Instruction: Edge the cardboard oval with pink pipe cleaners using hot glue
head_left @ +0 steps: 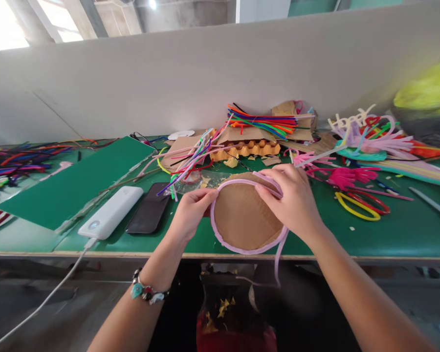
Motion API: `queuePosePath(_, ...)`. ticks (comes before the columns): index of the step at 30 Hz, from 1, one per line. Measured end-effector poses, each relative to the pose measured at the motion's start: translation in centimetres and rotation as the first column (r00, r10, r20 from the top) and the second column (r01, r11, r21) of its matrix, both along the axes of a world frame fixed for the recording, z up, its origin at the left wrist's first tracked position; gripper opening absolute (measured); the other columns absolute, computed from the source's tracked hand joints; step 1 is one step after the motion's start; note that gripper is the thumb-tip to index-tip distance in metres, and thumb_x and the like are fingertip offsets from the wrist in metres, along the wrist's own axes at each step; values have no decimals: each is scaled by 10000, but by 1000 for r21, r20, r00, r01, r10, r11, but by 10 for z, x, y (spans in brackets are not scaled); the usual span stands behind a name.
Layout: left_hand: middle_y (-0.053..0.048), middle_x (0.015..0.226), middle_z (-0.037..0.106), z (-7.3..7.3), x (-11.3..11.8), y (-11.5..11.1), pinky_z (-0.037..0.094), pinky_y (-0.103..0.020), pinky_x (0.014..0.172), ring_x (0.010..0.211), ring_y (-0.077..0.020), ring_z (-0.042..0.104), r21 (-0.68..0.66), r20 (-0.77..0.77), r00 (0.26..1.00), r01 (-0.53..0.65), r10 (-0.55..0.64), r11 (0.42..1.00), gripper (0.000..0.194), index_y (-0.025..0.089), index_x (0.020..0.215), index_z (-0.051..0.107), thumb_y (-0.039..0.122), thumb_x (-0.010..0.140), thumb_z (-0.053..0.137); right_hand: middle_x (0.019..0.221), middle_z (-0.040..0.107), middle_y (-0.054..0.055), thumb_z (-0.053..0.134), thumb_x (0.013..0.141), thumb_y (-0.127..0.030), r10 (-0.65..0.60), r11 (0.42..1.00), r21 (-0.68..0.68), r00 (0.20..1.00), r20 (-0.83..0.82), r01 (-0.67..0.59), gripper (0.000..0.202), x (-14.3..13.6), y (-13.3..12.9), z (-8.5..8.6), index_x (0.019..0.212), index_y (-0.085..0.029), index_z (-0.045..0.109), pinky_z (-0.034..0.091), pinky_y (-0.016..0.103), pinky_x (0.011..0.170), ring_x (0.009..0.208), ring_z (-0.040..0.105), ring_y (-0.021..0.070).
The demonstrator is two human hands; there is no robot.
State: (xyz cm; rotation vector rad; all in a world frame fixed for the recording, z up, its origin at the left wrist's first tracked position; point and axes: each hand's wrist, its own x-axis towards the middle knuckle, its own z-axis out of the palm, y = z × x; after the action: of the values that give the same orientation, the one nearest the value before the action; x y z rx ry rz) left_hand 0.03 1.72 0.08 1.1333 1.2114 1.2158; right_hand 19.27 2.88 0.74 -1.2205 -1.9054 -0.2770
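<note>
A round brown cardboard disc [247,215] is held up over the table's front edge. Pale lilac pipe cleaner [238,250] runs along its rim, and a loose end dangles below at the lower right. My left hand [192,210] pinches the disc's left edge between thumb and fingers. On the upper right, my right hand [291,200] grips the rim, its thumb lying across the front of the cardboard and its fingers over the lilac strand. The backs of the disc and some fingertips are hidden.
Left of the disc lie a black phone [148,209] and a white power bank [112,212] with a cable. Behind are an egg carton [245,149], bundled pipe cleaners [264,122] and cardboard scraps. Scissors [366,203] lie right. A grey partition [168,83] stands behind.
</note>
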Motion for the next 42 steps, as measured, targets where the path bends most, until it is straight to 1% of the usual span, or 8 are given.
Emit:
queuePosePath(3, 48, 495, 529, -5, -6, -4, 394, -174, 431, 442, -55, 454, -36, 56, 998, -5, 7, 999, 244, 157, 635, 660, 393, 573, 651, 687, 568, -2, 513, 790, -315, 129, 960, -220, 969, -210, -176, 152, 0, 3, -2, 813, -182, 583, 424, 256, 597, 635, 529, 128)
queuePosePath(6, 32, 518, 559, -6, -10, -6, 415, -180, 429, 462, -71, 490, -61, 92, 995, 49, -43, 997, 232, 160, 617, 649, 379, 547, 674, 590, 497, -39, 504, 795, -321, 162, 896, -338, 922, -352, -287, 175, 0, 3, 0, 759, -165, 574, 369, 195, 496, 536, 465, 83)
queuePosePath(12, -11, 619, 643, -7, -7, -8, 445, -172, 459, 547, -93, 549, -51, 122, 988, 104, -97, 993, 159, 160, 647, 687, 303, 610, 628, 602, 507, -44, 533, 771, -297, 173, 880, -341, 893, -416, -329, 146, 1, 3, 5, 760, -163, 588, 354, 180, 495, 540, 451, 72)
queuePosePath(18, -49, 818, 706, -10, -4, -7, 471, -182, 503, 686, -135, 621, -8, 101, 994, 48, -46, 999, 313, 174, 951, 680, 286, 670, 597, 588, 504, -45, 533, 763, -270, 169, 911, -287, 902, -397, -297, 119, -2, 0, 6, 751, -166, 590, 342, 188, 489, 517, 433, 73)
queuePosePath(21, -58, 842, 712, -9, -8, -6, 494, -207, 547, 728, -156, 644, 56, 125, 992, 28, -35, 998, 377, 170, 1023, 650, 363, 705, 583, 600, 510, -37, 531, 762, -299, 149, 911, -301, 906, -397, -282, 142, -1, -1, 7, 758, -172, 594, 346, 198, 509, 541, 445, 84)
queuePosePath(25, -50, 723, 709, -7, -10, -4, 502, -217, 586, 637, -136, 642, 175, 74, 996, -53, 41, 983, 323, 130, 839, 692, 406, 711, 580, 622, 520, -24, 523, 762, -360, 112, 901, -346, 912, -395, -260, 191, 4, 1, 6, 760, -185, 599, 357, 223, 568, 599, 460, 107)
queuePosePath(33, 24, 493, 624, -5, -8, -4, 440, -170, 473, 457, -78, 542, 310, -123, 973, -149, 195, 939, 148, 154, 580, 647, 267, 666, 607, 636, 544, -24, 550, 739, -365, 106, 895, -336, 871, -479, -293, 180, 12, 3, 9, 762, -194, 605, 354, 223, 546, 597, 466, 106)
queuePosePath(42, 82, 329, 381, -10, -6, -5, 314, -158, 367, 311, -49, 382, 409, -158, 957, -159, 241, 899, 355, 188, 475, 397, 351, 773, 499, 663, 579, -26, 587, 719, -363, 85, 885, -327, 806, -586, -330, 167, 24, 5, 5, 773, -211, 631, 392, 202, 551, 611, 499, 102)
